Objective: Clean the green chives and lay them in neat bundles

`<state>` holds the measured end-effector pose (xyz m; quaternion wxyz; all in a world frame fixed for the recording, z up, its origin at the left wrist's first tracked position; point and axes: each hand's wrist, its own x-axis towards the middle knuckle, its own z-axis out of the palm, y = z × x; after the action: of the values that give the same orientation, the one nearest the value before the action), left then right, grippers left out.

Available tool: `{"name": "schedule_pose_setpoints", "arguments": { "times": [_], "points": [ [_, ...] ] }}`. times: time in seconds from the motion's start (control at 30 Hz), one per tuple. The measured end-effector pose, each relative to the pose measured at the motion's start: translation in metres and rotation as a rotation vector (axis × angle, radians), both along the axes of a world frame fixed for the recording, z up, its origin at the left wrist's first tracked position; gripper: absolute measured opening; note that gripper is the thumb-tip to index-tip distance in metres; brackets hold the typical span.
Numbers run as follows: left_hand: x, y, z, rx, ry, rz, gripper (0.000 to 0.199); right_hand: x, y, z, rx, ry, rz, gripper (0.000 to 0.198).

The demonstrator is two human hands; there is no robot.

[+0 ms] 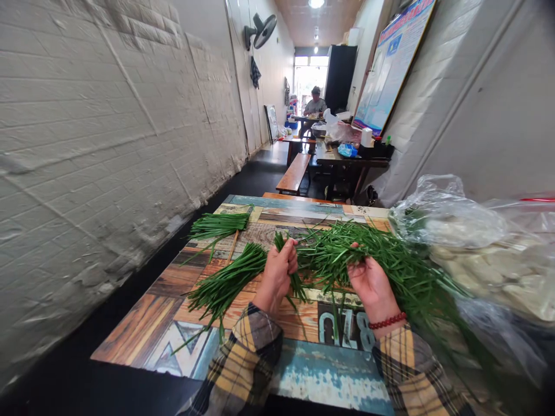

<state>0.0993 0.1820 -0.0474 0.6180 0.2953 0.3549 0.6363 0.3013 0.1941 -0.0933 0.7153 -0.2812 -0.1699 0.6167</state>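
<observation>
My left hand (277,274) is closed in a fist around a small bunch of green chives (298,286), whose ends stick out above and below it. At the near edge of a large loose pile of chives (390,248), my right hand (370,281) is palm up with curled fingers, gripping a few blades. A red bead bracelet (387,321) circles that wrist. Left of my left hand lies a neat bundle of chives (229,277). Farther back is another bundle (219,225), with a thin brown stick (233,247) beside it.
The patterned table (147,323) carries clear plastic bags (455,214) at right, one with pale contents (498,274). A white wall (108,144) runs along the left. Beyond are a bench (295,173), a cluttered table (351,159) and a seated person (315,106).
</observation>
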Motion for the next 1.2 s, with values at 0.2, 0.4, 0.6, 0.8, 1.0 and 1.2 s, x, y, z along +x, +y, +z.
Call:
{"name": "schedule_pose_setpoints", "arguments": {
  "times": [0.2,0.4,0.6,0.8,1.0,1.2],
  "points": [
    [0.007,-0.004,-0.003,-0.021,0.103,-0.118,0.039,-0.009,-0.001,0.001,-0.062,0.020,-0.008,0.006],
    [0.013,-0.006,-0.009,-0.055,0.157,-0.119,0.044,-0.013,-0.002,0.000,-0.111,0.078,0.020,0.012],
    [0.017,-0.006,-0.013,-0.041,0.191,-0.127,0.047,-0.024,-0.008,-0.004,-0.123,0.089,0.087,0.016],
    [0.014,-0.004,-0.014,-0.032,0.131,-0.081,0.040,-0.024,-0.009,0.002,-0.178,0.124,0.086,0.019],
    [0.000,0.003,-0.006,-0.025,-0.009,0.171,0.026,-0.007,-0.002,0.003,-0.153,0.096,0.005,0.014],
    [0.001,0.001,-0.002,-0.039,-0.089,0.071,0.014,-0.007,-0.002,-0.001,-0.130,0.066,0.025,0.011]
  ]
}}
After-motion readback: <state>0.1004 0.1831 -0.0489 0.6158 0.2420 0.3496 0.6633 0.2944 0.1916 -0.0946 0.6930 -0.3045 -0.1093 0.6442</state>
